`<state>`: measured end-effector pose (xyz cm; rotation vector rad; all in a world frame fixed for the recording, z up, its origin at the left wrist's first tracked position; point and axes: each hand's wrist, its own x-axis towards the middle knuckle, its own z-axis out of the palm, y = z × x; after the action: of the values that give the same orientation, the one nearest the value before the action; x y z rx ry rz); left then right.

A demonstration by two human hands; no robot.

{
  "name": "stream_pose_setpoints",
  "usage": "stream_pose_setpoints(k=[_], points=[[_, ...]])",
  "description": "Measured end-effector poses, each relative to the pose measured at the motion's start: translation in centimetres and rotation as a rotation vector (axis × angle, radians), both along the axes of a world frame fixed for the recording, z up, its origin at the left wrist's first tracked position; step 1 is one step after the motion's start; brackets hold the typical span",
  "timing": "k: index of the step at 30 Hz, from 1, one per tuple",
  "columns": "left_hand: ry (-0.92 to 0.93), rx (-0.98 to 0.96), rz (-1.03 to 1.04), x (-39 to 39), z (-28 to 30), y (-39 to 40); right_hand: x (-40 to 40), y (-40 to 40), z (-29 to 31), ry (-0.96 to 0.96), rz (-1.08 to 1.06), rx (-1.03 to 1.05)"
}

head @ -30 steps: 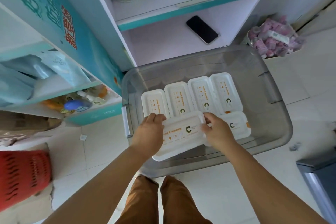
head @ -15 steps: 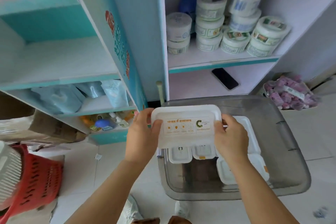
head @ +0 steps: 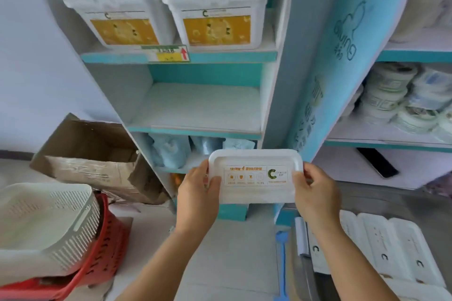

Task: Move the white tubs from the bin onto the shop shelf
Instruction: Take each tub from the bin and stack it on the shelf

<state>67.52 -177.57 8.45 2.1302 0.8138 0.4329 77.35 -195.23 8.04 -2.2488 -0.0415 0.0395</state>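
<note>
Nearest, at 5 o'clock, more white tubs (head: 381,249) lie in the grey bin (head: 308,278), each lid showing a small "C" mark. Centrally, the left hand (head: 195,193) and right hand (head: 315,193) grip the short ends of a held tub (head: 255,176), long axis left-right, lid toward the camera, with a green "C" logo and orange "4". Beyond, at 12 o'clock, the bare shop shelf (head: 198,107) sits under orange-labelled tubs (head: 215,24).
</note>
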Motion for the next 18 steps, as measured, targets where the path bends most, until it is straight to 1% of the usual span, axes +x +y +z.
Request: stream_pose_setpoints(k=[1,3,5,9,11,14,18], points=[[-0.016,0.003,0.010,-0.5,0.3,2.1,-0.3,2.3,0.3,-0.004,0.005,0.013],[-0.018,-0.005,0.030,-0.1,1.0,3.4,-0.3,3.6,1.2,-0.021,0.002,0.023],[-0.047,-0.010,0.055,-0.7,1.9,6.3,-0.5,6.7,1.5,-0.040,0.022,0.044],[-0.091,0.037,0.073,-0.5,3.0,11.3,-0.1,12.2,1.9,-0.081,0.040,0.078],[-0.085,0.050,0.071,0.1,3.3,13.1,0.7,14.5,2.2,-0.094,0.037,0.100],[-0.060,0.044,0.049,1.7,3.7,15.4,2.2,17.5,2.3,-0.116,0.039,0.143],[-0.039,0.031,-0.035,4.6,3.8,18.3,4.9,20.9,1.7,-0.092,0.065,0.173]])
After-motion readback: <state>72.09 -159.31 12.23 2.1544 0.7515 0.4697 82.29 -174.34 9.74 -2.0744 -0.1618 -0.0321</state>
